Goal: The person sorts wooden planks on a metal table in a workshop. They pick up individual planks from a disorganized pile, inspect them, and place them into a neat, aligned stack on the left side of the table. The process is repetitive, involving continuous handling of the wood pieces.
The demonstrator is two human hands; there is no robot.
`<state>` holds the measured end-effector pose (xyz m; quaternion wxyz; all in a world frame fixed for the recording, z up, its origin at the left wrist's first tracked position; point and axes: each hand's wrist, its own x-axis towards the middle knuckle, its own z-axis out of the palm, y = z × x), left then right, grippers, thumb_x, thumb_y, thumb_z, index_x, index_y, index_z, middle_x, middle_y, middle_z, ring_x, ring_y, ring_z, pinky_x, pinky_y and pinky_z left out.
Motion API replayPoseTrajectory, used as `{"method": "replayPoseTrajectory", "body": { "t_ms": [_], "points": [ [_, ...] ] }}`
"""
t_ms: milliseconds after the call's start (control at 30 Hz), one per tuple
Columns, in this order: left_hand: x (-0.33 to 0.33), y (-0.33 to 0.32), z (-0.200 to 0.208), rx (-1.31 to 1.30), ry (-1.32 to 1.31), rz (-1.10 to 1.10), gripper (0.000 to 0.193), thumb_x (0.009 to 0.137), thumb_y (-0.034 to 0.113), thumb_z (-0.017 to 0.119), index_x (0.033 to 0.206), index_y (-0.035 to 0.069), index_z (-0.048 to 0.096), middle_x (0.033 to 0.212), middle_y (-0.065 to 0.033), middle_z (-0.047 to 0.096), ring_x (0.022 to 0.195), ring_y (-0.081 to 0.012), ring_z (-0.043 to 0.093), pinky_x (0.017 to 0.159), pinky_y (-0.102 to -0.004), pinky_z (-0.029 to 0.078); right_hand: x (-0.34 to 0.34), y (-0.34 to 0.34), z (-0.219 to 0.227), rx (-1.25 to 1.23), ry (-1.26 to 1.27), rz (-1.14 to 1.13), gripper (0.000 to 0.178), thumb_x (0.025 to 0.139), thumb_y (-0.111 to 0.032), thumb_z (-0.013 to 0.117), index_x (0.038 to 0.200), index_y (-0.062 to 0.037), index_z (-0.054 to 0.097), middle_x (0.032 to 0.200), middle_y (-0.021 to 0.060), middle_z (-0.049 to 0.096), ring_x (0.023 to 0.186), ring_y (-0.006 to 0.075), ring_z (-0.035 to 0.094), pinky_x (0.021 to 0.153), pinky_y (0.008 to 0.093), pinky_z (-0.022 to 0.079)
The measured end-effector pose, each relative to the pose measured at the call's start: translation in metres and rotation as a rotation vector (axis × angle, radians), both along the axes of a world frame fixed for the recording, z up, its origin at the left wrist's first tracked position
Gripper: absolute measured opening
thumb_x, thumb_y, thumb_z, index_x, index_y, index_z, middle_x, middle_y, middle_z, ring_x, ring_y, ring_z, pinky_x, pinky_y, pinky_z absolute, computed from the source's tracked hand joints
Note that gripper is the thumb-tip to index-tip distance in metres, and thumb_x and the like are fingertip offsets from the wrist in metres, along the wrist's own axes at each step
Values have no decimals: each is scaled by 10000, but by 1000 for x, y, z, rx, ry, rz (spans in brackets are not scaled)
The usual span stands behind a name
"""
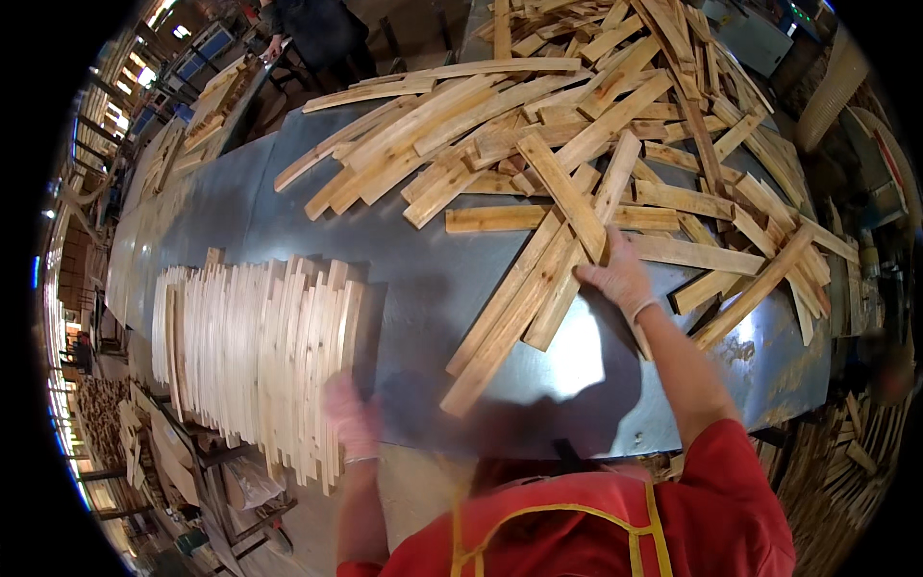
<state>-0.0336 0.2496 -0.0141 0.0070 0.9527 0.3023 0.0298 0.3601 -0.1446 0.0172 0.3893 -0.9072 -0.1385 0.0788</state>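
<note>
My right hand point(620, 277), in a thin clear glove, reaches to the near edge of a heap of loose wooden slats. Its thumb and fingers close around the lower end of a wooden slat point(562, 190), which slants up to the left over other slats. More slats point(519, 308) lie just left of that hand, pointing toward me. My left hand point(352, 415), gloved too, is smeared by motion beside the right end of a row of pale slats point(260, 346). These stand packed side by side on the metal table point(413, 317); whether the left fingers touch them cannot be made out.
The large slat heap point(615, 106) covers the table's far right, some pieces crossing steeply. A person in dark clothing point(322, 34) stands beyond the far left edge. A ribbed hose point(829, 96) hangs at far right. More wood point(101, 413) is stacked at left.
</note>
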Motion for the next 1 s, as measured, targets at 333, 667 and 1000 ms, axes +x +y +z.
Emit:
{"method": "replayPoseTrajectory", "body": {
  "t_ms": [333, 667, 1000],
  "points": [
    [142, -162, 4, -933, 202, -92, 799, 822, 408, 780, 1477, 6, 562, 1225, -232, 732, 1129, -406, 692, 1015, -483, 540, -128, 74, -40, 1188, 897, -523, 706, 890, -84, 835, 1490, -45, 466, 1285, 143, 655, 1149, 290, 660, 993, 456, 588],
    [-48, -90, 28, -1013, 68, 354, 468, 823, 217, 853, 1208, 14, 680, 1034, -87, 735, 989, -179, 700, 861, -394, 583, -274, 121, -25, 188, 551, -236, 717, 911, -294, 754, 1468, 56, 469, 1207, 267, 720, 1118, 431, 711, 1019, 470, 557],
    [-87, -19, 27, -369, -274, 34, 643, 926, 458, 735, 1426, 76, 605, 1318, -235, 661, 1230, -465, 649, 1012, -567, 532, -377, 236, -38, 488, 965, 77, 662, 916, -169, 732, 1496, -3, 458, 1287, 296, 688, 1198, 446, 690, 1024, 455, 555]
  ]
}}
